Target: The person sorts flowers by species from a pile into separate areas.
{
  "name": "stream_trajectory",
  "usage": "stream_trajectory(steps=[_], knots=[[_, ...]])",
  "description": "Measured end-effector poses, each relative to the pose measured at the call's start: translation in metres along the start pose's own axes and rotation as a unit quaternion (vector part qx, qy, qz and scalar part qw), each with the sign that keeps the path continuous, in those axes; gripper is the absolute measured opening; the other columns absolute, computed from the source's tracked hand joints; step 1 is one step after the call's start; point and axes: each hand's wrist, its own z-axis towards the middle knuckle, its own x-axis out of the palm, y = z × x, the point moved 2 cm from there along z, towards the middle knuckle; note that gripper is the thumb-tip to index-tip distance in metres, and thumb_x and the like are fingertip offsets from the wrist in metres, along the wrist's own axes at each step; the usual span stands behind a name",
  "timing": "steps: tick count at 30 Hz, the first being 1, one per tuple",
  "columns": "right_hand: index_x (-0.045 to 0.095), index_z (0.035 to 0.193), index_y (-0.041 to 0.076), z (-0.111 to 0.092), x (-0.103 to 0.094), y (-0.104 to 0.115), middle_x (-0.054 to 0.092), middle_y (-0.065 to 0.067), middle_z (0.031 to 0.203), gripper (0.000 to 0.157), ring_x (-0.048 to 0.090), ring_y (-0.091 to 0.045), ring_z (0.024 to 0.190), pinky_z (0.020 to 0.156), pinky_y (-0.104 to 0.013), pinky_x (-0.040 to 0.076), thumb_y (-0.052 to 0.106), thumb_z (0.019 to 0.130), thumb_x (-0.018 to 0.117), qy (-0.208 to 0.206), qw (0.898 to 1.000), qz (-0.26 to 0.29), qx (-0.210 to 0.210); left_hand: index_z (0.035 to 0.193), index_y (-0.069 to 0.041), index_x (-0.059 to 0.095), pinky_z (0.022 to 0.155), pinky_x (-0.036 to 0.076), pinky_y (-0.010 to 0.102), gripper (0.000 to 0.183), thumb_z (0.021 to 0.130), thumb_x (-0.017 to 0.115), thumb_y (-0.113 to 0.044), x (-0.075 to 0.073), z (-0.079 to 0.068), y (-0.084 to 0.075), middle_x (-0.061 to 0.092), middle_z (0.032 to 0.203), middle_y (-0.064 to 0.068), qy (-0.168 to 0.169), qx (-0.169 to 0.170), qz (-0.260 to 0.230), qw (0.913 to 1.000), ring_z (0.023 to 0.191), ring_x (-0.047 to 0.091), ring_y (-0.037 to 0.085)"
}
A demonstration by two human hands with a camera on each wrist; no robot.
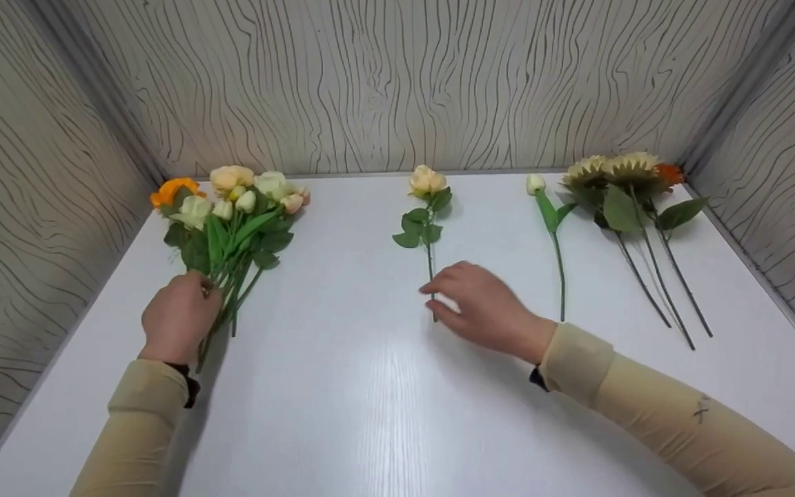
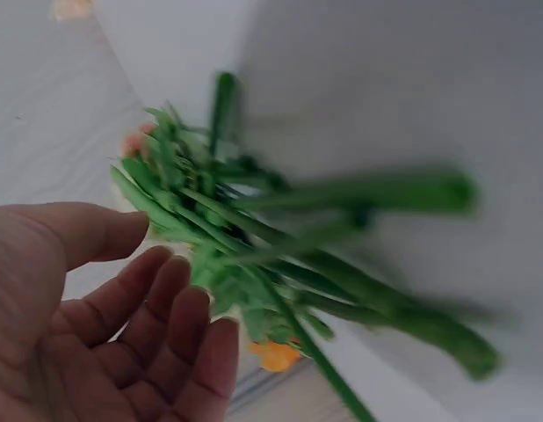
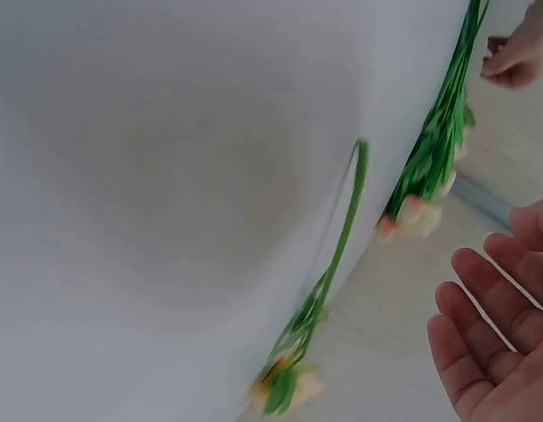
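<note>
My left hand [image 1: 182, 314] is at the stems of a bunch of flowers [image 1: 235, 228] lying at the left, with orange, peach and white heads. In the left wrist view the left hand's fingers [image 2: 191, 321] are loosely bent and hold nothing, beside the green stems [image 2: 342, 272]. A single peach rose [image 1: 428, 183] lies in the middle, its head toward the back wall. Over the lower end of its stem is my right hand [image 1: 484, 307], thumb and fingers apart. The right wrist view shows the right hand's fingers [image 3: 482, 308] relaxed, away from the rose stem [image 3: 346, 220].
Right of the rose lies a white tulip [image 1: 535, 183]. Farther right, two cream sunflower-like blooms [image 1: 631, 169] and an orange flower [image 1: 670, 174] lie with stems toward me. The white table [image 1: 342, 386] is bordered by wood-grain panels [image 1: 397, 83] at the back and sides.
</note>
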Motion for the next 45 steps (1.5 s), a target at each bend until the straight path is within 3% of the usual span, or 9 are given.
stream_trajectory(steps=[4, 8, 16, 24, 30, 34, 39, 41, 45], knots=[[0.076, 0.111, 0.011, 0.012, 0.022, 0.031, 0.073, 0.000, 0.103, 0.017, 0.066, -0.020, 0.099, 0.086, -0.038, 0.054, 0.017, 0.096, 0.073, -0.001, 0.994, -0.028, -0.108, 0.094, 0.004, 0.067, 0.049, 0.043, 0.037, 0.024, 0.097, 0.056, -0.017, 0.002, -0.001, 0.012, 0.064, 0.076, 0.014, 0.046, -0.030, 0.005, 0.9985, 0.060, 0.058, 0.026], [0.077, 0.106, 0.011, 0.013, 0.030, 0.039, 0.072, 0.001, 0.100, 0.013, 0.066, -0.020, 0.095, 0.082, -0.035, 0.054, 0.014, 0.093, 0.075, -0.010, 0.991, -0.026, -0.130, 0.080, -0.003, 0.056, 0.047, 0.038, 0.035, 0.019, 0.095, 0.054, -0.014, 0.004, 0.000, 0.015, 0.054, 0.066, 0.008, 0.058, -0.039, -0.002, 0.9976, 0.056, 0.051, 0.023], [0.078, 0.107, 0.011, 0.007, 0.028, 0.022, 0.074, 0.001, 0.101, 0.013, 0.065, -0.021, 0.100, 0.088, -0.039, 0.053, 0.015, 0.096, 0.072, 0.016, 0.998, -0.003, -0.063, 0.064, -0.015, 0.039, 0.046, 0.030, 0.031, 0.029, 0.091, 0.049, -0.009, 0.001, 0.004, 0.020, 0.034, 0.056, -0.001, 0.079, -0.040, -0.032, 0.9955, 0.050, 0.038, 0.018], [0.078, 0.108, 0.012, 0.005, 0.026, 0.010, 0.074, 0.002, 0.102, 0.014, 0.065, -0.020, 0.099, 0.091, -0.039, 0.053, 0.017, 0.098, 0.069, 0.023, 0.999, 0.015, -0.018, 0.080, -0.006, 0.048, 0.054, 0.037, 0.035, 0.024, 0.101, 0.050, -0.017, -0.010, 0.001, 0.014, 0.043, 0.065, 0.003, 0.073, -0.048, -0.098, 0.9913, 0.056, 0.043, 0.020], [0.078, 0.110, 0.012, 0.008, 0.017, 0.004, 0.074, 0.003, 0.104, 0.016, 0.065, -0.019, 0.100, 0.089, -0.039, 0.054, 0.018, 0.099, 0.068, 0.020, 0.999, 0.033, 0.015, 0.111, 0.005, 0.060, 0.067, 0.046, 0.040, 0.032, 0.106, 0.052, -0.025, -0.024, -0.003, -0.013, 0.061, 0.094, 0.018, 0.044, -0.030, -0.130, 0.9901, 0.076, 0.056, 0.028], [0.077, 0.114, 0.012, 0.011, 0.006, 0.001, 0.074, 0.003, 0.107, 0.017, 0.066, -0.018, 0.102, 0.088, -0.040, 0.054, 0.018, 0.100, 0.068, 0.010, 0.995, 0.076, 0.064, 0.120, 0.001, 0.062, 0.073, 0.048, 0.041, 0.038, 0.106, 0.056, -0.033, -0.023, -0.003, -0.047, 0.063, 0.108, 0.018, 0.050, -0.020, -0.165, 0.9849, 0.087, 0.058, 0.029], [0.076, 0.117, 0.018, 0.016, -0.007, -0.002, 0.073, 0.008, 0.111, 0.019, 0.066, -0.016, 0.099, 0.085, -0.042, 0.054, 0.024, 0.102, 0.067, -0.001, 0.970, 0.190, 0.153, 0.115, -0.008, 0.065, 0.070, 0.052, 0.039, 0.027, 0.104, 0.062, -0.033, -0.003, -0.009, -0.103, 0.066, 0.100, 0.010, 0.076, 0.023, -0.254, 0.9639, 0.084, 0.062, 0.024], [0.076, 0.118, 0.020, 0.020, -0.011, -0.002, 0.073, 0.008, 0.112, 0.021, 0.066, -0.016, 0.100, 0.086, -0.041, 0.054, 0.027, 0.102, 0.067, -0.003, 0.950, 0.253, 0.184, 0.111, -0.009, 0.067, 0.070, 0.053, 0.038, 0.022, 0.103, 0.065, -0.029, 0.007, -0.014, -0.128, 0.067, 0.097, 0.009, 0.085, 0.048, -0.297, 0.9500, 0.083, 0.063, 0.023], [0.074, 0.123, 0.018, 0.027, -0.014, 0.003, 0.073, 0.003, 0.117, 0.026, 0.068, -0.020, 0.108, 0.092, -0.039, 0.054, 0.031, 0.101, 0.068, -0.013, 0.895, 0.383, 0.228, 0.107, -0.011, 0.067, 0.072, 0.054, 0.038, 0.016, 0.102, 0.067, -0.027, 0.027, -0.024, -0.171, 0.068, 0.097, 0.008, 0.115, 0.089, -0.358, 0.9223, 0.084, 0.064, 0.023]])
